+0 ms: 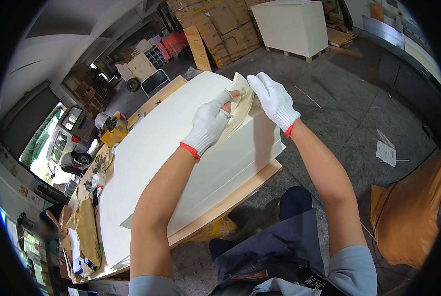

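A tall stack of large white paper sheets [156,128] lies on a wooden board in front of me. My left hand [208,118], in a white glove with bare thumb and fingertips, is closed on the lifted corner sheets [241,111]. These bend upward in a curved, slightly fanned bundle. Just right of that bundle is my right hand [274,98], also in a white glove with a red cuff. Its fingers are stretched out, with their tips beside the raised edge; whether they touch it is hard to tell.
The wooden board [260,177] juts out below the stack. Tools and brown wrapping [89,227] lie along the left. Another white stack [292,29] stands on a pallet at the back. An orange-covered bulk [410,212] is at right. Other people are far left near a van [62,140].
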Available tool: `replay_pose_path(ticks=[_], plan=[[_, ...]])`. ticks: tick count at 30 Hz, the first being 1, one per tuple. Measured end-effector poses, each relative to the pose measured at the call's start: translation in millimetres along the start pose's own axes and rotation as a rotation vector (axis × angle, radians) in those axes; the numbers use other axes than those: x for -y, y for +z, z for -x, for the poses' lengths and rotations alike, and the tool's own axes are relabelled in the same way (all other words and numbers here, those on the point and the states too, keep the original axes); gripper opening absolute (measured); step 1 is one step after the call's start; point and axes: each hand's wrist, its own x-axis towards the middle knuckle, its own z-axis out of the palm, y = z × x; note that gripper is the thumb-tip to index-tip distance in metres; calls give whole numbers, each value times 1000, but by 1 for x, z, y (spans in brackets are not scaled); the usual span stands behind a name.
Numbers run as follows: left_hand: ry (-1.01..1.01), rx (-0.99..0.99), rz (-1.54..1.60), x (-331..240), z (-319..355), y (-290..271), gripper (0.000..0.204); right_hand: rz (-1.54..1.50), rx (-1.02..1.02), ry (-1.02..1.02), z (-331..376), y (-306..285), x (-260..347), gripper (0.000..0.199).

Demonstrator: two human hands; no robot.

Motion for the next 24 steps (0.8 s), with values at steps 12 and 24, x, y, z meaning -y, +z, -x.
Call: replay_pose_path(ticks=[12,24], plan=[[-83,49,151,-11,2,3,48,-24,-37,-17,1,2,-2,52],[5,-2,-68,-9,5,-1,34,-65,-28,62,2,0,5,66]])
